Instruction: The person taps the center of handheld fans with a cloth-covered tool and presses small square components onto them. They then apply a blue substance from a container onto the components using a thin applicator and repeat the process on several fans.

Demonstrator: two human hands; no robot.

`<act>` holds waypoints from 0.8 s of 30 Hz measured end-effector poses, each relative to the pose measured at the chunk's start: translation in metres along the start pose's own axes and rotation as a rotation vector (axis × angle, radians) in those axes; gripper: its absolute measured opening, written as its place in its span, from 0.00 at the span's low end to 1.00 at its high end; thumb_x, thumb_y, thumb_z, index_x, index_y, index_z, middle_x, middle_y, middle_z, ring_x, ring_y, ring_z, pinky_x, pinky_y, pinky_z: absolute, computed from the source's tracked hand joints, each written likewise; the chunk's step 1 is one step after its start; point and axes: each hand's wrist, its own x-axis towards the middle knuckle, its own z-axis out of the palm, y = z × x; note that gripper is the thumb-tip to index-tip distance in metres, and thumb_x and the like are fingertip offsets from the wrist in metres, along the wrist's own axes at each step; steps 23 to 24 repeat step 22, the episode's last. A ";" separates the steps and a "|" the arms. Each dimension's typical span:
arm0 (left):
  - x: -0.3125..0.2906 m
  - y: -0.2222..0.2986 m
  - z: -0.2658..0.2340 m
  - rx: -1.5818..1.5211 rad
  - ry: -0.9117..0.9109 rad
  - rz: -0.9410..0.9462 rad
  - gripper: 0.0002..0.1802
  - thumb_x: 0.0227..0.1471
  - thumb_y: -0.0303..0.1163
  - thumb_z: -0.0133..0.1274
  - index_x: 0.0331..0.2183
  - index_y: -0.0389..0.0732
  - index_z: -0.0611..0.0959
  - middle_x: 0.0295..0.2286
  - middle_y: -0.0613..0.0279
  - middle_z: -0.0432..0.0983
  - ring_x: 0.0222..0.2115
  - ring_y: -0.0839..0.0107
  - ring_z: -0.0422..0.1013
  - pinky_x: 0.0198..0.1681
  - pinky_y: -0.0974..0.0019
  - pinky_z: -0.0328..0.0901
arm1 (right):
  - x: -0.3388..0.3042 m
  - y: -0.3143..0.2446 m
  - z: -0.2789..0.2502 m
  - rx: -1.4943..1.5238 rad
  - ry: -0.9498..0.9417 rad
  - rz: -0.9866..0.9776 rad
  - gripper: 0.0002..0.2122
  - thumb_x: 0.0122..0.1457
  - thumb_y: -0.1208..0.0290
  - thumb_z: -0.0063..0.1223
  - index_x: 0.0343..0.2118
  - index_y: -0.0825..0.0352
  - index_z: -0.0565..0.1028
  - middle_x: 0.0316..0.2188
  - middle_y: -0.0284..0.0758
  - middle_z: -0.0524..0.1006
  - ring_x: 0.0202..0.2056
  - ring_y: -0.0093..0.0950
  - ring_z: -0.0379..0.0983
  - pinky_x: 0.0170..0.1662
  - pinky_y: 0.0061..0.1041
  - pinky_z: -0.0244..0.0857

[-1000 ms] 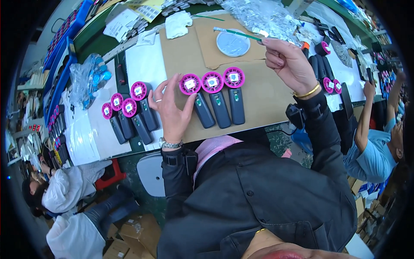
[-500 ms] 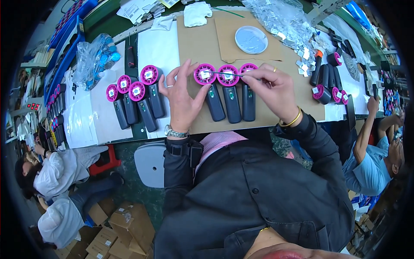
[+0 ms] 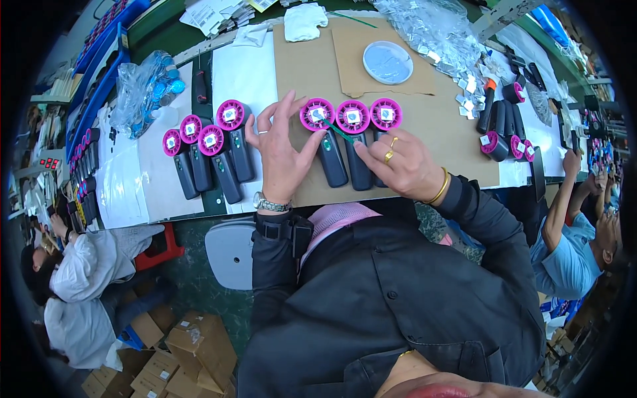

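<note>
Three handheld fans with black handles and pink spoked heads lie side by side before me. My left hand (image 3: 282, 147) holds the head of the left fan (image 3: 317, 115), thumb at its lower rim and a fingertip at its upper left. In my right hand (image 3: 403, 162) a thin green stick (image 3: 340, 132) is pinched, its tip at the white square in that fan's centre. The middle fan (image 3: 352, 117) lies under the stick. The right fan (image 3: 385, 114) has its handle partly covered by my right hand.
Several similar fans (image 3: 212, 140) lie to the left, and more (image 3: 494, 145) to the right. A round pale dish (image 3: 387, 62) sits on cardboard (image 3: 345, 73). Beyond are a bag of blue discs (image 3: 159, 86) and a heap of clear plastic (image 3: 431, 30). Co-workers sit at both sides.
My right hand has moved down and toward me, tilting the green stick from nearly level to slanted and uncovering the right fan's head. My left hand stays at the left fan.
</note>
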 end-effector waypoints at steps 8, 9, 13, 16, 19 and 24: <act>0.000 0.000 0.001 0.002 -0.002 -0.005 0.49 0.56 0.44 0.73 0.70 0.42 0.68 0.58 0.65 0.82 0.64 0.60 0.64 0.72 0.43 0.41 | -0.004 -0.003 -0.003 0.011 0.001 0.017 0.23 0.45 0.78 0.63 0.48 0.75 0.84 0.30 0.33 0.71 0.30 0.29 0.74 0.34 0.33 0.70; 0.000 0.000 0.001 0.004 -0.003 -0.006 0.49 0.56 0.44 0.73 0.70 0.42 0.68 0.58 0.65 0.82 0.64 0.60 0.64 0.72 0.43 0.41 | -0.005 -0.003 -0.003 0.009 0.002 0.018 0.23 0.45 0.78 0.63 0.48 0.75 0.84 0.30 0.33 0.71 0.30 0.29 0.74 0.34 0.33 0.70; 0.000 0.000 0.001 -0.018 0.004 -0.014 0.49 0.54 0.42 0.74 0.70 0.43 0.68 0.57 0.68 0.83 0.64 0.60 0.65 0.72 0.40 0.38 | -0.005 -0.002 -0.004 0.074 0.091 0.077 0.21 0.45 0.81 0.67 0.46 0.75 0.85 0.29 0.33 0.72 0.29 0.29 0.74 0.33 0.33 0.70; 0.000 -0.001 0.002 -0.027 0.009 -0.015 0.50 0.53 0.41 0.74 0.70 0.43 0.69 0.56 0.69 0.83 0.64 0.60 0.66 0.73 0.39 0.37 | -0.003 -0.003 -0.004 0.154 0.169 0.172 0.18 0.48 0.82 0.71 0.45 0.73 0.86 0.29 0.34 0.74 0.28 0.31 0.74 0.32 0.33 0.70; -0.001 -0.002 0.002 -0.021 0.009 -0.008 0.50 0.53 0.41 0.74 0.70 0.43 0.68 0.56 0.68 0.83 0.64 0.60 0.66 0.73 0.38 0.37 | -0.007 -0.004 -0.005 0.277 0.205 0.318 0.17 0.52 0.82 0.71 0.46 0.70 0.87 0.30 0.34 0.77 0.29 0.32 0.75 0.32 0.33 0.71; 0.000 -0.001 0.002 -0.015 0.004 -0.009 0.50 0.53 0.41 0.74 0.70 0.43 0.68 0.57 0.68 0.83 0.64 0.59 0.66 0.72 0.37 0.38 | -0.010 -0.010 -0.007 0.512 0.194 0.727 0.14 0.60 0.81 0.70 0.49 0.62 0.88 0.34 0.33 0.83 0.31 0.28 0.79 0.34 0.33 0.73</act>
